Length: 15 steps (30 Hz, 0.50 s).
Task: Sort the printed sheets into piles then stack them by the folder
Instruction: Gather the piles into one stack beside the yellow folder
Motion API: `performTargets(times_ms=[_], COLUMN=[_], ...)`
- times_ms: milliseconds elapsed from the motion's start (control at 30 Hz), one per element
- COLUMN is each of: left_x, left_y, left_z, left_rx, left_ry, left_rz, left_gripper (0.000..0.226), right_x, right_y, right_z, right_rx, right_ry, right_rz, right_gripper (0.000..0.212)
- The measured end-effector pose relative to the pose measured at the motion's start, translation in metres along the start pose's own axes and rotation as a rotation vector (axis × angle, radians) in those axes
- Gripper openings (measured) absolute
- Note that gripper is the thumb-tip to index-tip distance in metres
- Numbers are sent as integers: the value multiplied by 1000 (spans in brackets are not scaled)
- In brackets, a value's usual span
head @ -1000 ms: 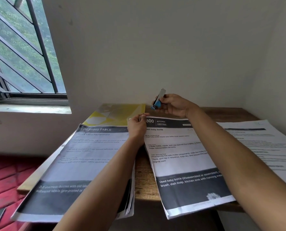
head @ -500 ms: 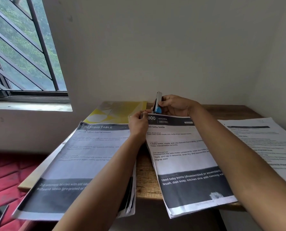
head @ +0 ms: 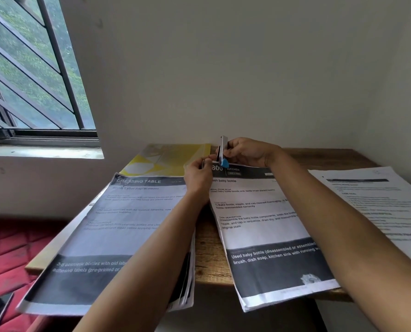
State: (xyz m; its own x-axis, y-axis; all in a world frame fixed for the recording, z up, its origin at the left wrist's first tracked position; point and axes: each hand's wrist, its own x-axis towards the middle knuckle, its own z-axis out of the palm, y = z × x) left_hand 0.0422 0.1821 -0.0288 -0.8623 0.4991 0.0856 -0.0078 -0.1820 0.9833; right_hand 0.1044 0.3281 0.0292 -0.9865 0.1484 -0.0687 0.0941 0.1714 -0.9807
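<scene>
Two hands at the far corner of the KITCHEN pile (head: 266,236), mid-surface (head: 206,255), just right of the yellow folder (head: 171,159). Left hand (head: 199,176) pinching that corner. Right hand (head: 247,153) gripping a stapler (head: 223,148), tilted a second ago, now upright on the corner.

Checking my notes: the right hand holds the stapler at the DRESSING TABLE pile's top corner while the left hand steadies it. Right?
No: the head view shows the stapler at the top corner of the KITCHEN pile; right hand holds it, left hand steadies the pile.
</scene>
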Motion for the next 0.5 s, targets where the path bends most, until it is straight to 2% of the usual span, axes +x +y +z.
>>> performTargets(times_ms=[267, 500], left_x=[-2, -3], left_y=[3, 3], left_z=[0, -1], left_rx=[1, 47], left_ry=[-5, 11], left_rz=[-18, 30], left_gripper=[25, 29], right_x=[6, 7], right_y=[4, 5], right_z=[-5, 1], right_rx=[20, 24], right_ry=[15, 48], right_rz=[37, -19], right_gripper=[17, 18])
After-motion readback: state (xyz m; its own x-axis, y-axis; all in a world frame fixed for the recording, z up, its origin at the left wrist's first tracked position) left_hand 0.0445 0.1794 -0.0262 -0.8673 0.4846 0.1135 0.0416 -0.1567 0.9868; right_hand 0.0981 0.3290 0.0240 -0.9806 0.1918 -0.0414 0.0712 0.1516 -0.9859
